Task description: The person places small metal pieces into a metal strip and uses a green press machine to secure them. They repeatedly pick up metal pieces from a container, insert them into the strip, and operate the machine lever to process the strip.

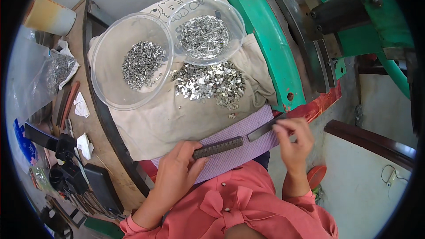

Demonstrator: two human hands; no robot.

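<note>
My left hand (178, 168) grips one end of a dark metal bar (220, 147) with a row of notches along its side. Pinched between my right thumb and fingers is a flat dark metal strip (260, 131); my right hand (295, 144) keeps it just apart from the bar's far end. Both pieces are over a purple checked cloth (221, 166). Beyond them a heap of small shiny metal flakes (210, 84) lies on a beige cloth (141, 128). One clear plastic tub (99, 79) holds short silver pieces; another clear tub (239, 26) holds thin silver pins.
A green machine with a heavy metal block (283, 62) stands at the right. At the left, a wooden bench (99, 168) carries a bag of small metal parts (59, 71), reddish bars (71, 102), crumpled tissue (84, 146) and a black case (104, 186). A red lid-like round thing (316, 176) is low at right.
</note>
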